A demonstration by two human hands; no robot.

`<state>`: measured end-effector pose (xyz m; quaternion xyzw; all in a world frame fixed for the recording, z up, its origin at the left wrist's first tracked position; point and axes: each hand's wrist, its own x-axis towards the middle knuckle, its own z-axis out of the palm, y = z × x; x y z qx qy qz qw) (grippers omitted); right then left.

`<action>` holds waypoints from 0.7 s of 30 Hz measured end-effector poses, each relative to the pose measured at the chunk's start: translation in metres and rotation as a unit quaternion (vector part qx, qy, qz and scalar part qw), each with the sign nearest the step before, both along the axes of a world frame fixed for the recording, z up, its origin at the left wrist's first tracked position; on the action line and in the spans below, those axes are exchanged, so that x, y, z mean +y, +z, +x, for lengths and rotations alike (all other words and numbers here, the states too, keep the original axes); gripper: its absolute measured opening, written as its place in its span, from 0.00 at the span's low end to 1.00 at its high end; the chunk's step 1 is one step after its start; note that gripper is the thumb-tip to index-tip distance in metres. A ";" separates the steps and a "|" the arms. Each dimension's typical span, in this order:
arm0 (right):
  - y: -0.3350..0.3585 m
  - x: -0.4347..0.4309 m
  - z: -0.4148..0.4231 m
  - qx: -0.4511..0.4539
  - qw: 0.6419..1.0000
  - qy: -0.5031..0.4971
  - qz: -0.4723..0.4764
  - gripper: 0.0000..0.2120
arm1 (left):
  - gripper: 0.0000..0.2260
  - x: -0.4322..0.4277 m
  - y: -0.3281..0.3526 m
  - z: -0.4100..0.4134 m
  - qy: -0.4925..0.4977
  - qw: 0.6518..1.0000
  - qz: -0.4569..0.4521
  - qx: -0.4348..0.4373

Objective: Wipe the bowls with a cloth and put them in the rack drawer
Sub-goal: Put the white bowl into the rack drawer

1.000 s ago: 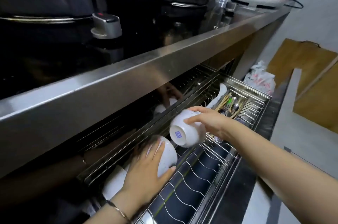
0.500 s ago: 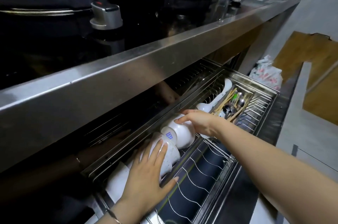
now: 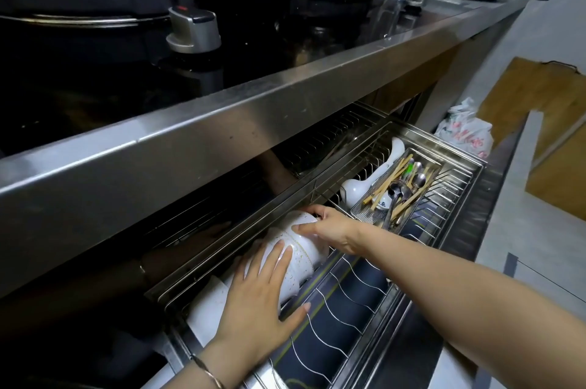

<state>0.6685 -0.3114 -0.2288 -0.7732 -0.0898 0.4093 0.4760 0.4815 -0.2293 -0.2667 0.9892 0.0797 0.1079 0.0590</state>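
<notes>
The steel rack drawer point(image 3: 374, 303) stands pulled out under the counter. At its back left, white bowls point(image 3: 304, 249) with gold specks lie on their sides, nested in a row. My right hand point(image 3: 333, 228) reaches in from the right and grips the rightmost bowl at its rim. My left hand point(image 3: 257, 296) lies flat, fingers spread, on the bowls to the left and steadies them. A white plate point(image 3: 206, 303) shows behind the left hand. No cloth is in view.
A cutlery basket point(image 3: 402, 188) with chopsticks, spoons and a white ladle sits at the drawer's right end. The steel counter edge point(image 3: 222, 131) overhangs the drawer's back. Dark pots stand on the counter. A plastic bag point(image 3: 466, 131) lies beyond the drawer.
My right hand has brought its bowl down from above the drawer and set it on its side against the row. The left hand stayed on the bowls.
</notes>
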 end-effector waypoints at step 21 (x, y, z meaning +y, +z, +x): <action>0.009 -0.009 0.012 0.012 0.997 0.080 -0.019 0.23 | 0.34 0.000 0.011 0.014 -0.008 0.999 -0.012 0.031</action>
